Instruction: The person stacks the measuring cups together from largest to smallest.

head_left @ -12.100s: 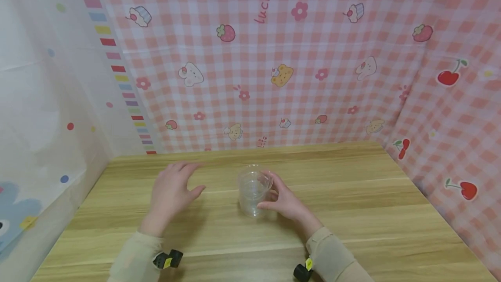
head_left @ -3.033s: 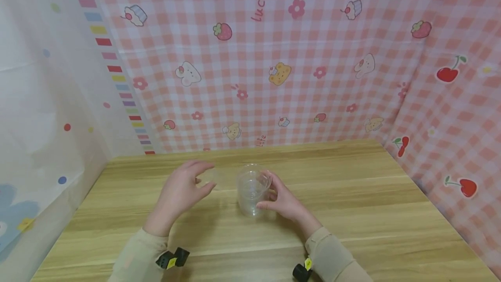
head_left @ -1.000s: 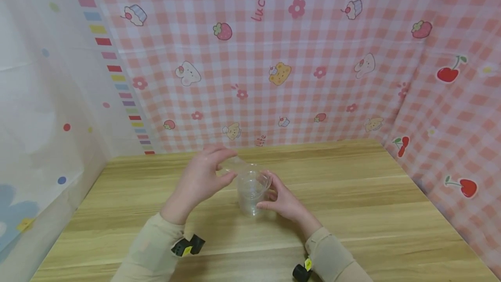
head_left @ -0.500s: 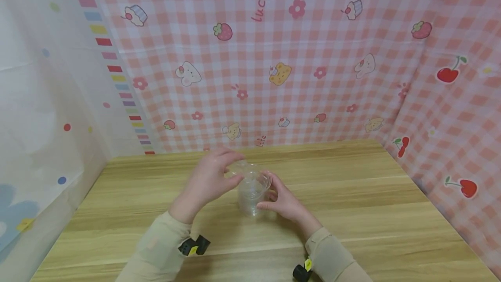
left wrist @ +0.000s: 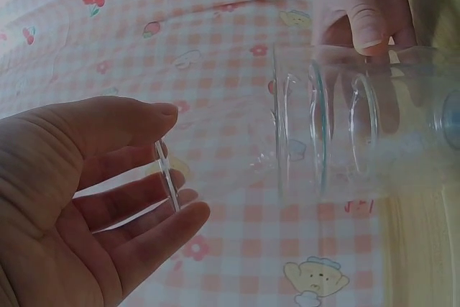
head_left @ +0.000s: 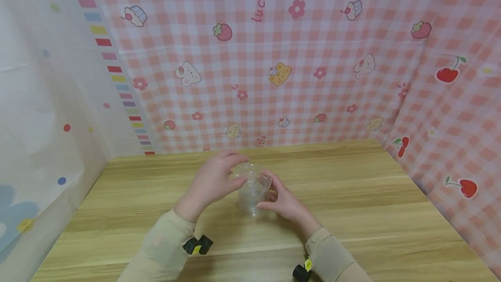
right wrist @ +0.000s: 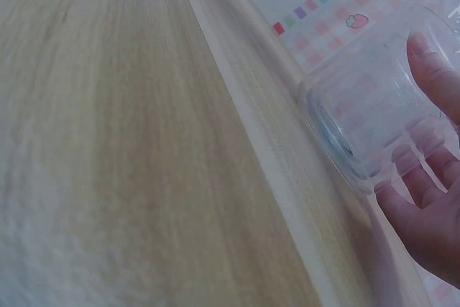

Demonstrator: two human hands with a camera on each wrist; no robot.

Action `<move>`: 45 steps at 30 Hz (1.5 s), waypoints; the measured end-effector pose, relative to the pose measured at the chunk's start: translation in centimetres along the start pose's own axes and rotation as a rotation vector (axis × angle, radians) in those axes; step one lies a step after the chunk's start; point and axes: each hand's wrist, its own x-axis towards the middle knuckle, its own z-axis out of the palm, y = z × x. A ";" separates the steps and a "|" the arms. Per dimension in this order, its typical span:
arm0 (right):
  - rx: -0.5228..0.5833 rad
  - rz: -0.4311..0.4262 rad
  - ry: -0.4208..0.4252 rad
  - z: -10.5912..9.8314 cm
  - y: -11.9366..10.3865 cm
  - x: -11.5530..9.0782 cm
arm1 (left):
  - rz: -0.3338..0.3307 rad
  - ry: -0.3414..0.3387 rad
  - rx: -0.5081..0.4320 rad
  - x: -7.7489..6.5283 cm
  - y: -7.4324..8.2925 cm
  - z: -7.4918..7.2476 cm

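Observation:
A clear plastic cup [head_left: 250,206] stands upright on the wooden table, with several ring-shaped edges visible inside it in the left wrist view. My right hand [head_left: 285,201] grips its right side, thumb in front and fingers behind; in the right wrist view the cup's base [right wrist: 334,138] meets the tabletop. At the mouth, my left hand [head_left: 213,179] pinches a second, smaller clear cup [left wrist: 223,145] by its edge between thumb and fingers. That smaller cup's far end reaches the larger cup's mouth; its transparency hides how deep it sits.
The wooden table [head_left: 372,203] spreads around both hands. A pink checked cloth [head_left: 250,55] hangs behind it, with a white cloth [head_left: 35,112] on the left and another checked cloth [head_left: 462,142] on the right.
My left hand, without a visible cup in the oldest frame, has since brought the smaller cup rightward to the larger cup's mouth. My right hand keeps its grip in place.

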 end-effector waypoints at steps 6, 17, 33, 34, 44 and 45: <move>0.004 0.009 0.002 -0.1 0.0 0.0 | 0.014 -0.019 0.020 0.2 0.0 0.4; 0.011 0.002 -0.001 0.0 -0.3 0.0 | -0.002 -0.063 0.034 0.5 -0.1 0.9; 0.001 -0.040 -0.027 -0.1 0.0 0.1 | -0.012 -0.125 0.022 0.9 -0.1 1.4; 0.000 -0.037 -0.028 -0.1 0.0 0.1 | -0.013 -0.129 0.021 0.9 0.0 1.4; -0.011 -0.025 -0.028 -0.1 0.0 0.2 | -0.017 -0.170 0.040 1.2 -0.2 1.6; -0.010 -0.027 -0.029 -0.1 0.1 0.2 | -0.019 -0.175 0.042 1.2 -0.2 1.6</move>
